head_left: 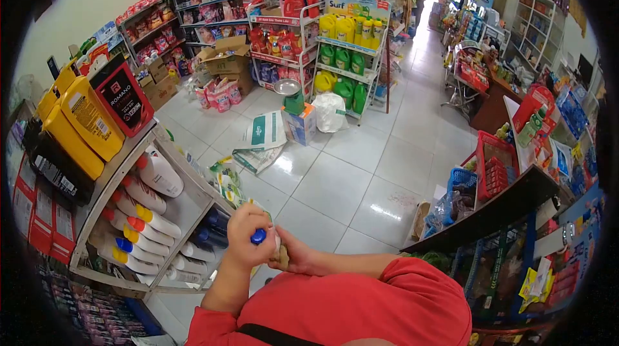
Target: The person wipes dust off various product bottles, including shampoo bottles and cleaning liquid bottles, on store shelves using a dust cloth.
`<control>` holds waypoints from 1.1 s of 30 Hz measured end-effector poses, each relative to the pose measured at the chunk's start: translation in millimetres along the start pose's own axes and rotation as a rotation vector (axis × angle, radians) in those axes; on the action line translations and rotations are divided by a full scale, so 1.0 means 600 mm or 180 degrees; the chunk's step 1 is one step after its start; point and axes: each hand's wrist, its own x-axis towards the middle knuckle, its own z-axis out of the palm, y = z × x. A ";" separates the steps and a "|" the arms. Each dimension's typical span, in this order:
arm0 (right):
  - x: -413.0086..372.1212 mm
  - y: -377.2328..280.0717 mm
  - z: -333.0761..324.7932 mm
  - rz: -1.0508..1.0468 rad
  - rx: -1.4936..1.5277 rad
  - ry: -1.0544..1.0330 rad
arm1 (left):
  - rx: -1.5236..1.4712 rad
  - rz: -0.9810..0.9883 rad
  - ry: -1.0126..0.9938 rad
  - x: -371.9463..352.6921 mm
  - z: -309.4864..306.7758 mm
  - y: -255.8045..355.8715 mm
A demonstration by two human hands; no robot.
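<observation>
My left hand is closed in front of my chest, and a round blue cap pokes out between its fingers. The cap looks like part of a bottle, whose body is mostly hidden by my hands. My right hand meets the left from the right side, its fingers curled around a tan, crumpled piece that looks like cloth. That piece lies against the hidden item. To the left, a shelf rack holds several white bottles lying at a slant, with red, yellow and blue caps.
Yellow jugs and a black-and-red Romano box stand on the rack's top. On the tiled floor lie a white-green sack, a small box with a scale and a white bag. A dark counter borders the right.
</observation>
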 end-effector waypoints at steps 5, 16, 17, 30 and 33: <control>-0.013 0.005 0.015 0.0220 -0.0255 -0.0205 | -0.0387 -0.0523 -0.0355 0.012 -0.006 -0.013; -0.028 0.002 0.020 -0.0503 -0.0834 -0.0125 | -0.2301 -0.1665 -0.1134 -0.022 -0.004 -0.044; -0.028 0.005 0.019 -0.0614 -0.0926 -0.0095 | -0.1976 -0.1762 -0.1873 -0.026 -0.010 -0.063; -0.043 -0.058 0.042 -0.1782 -0.0579 0.0656 | -0.2755 -0.2275 0.0472 -0.090 0.044 -0.085; -0.039 -0.055 0.038 -0.2869 -0.1428 0.0647 | -0.2396 -0.2559 0.1431 -0.095 0.070 -0.092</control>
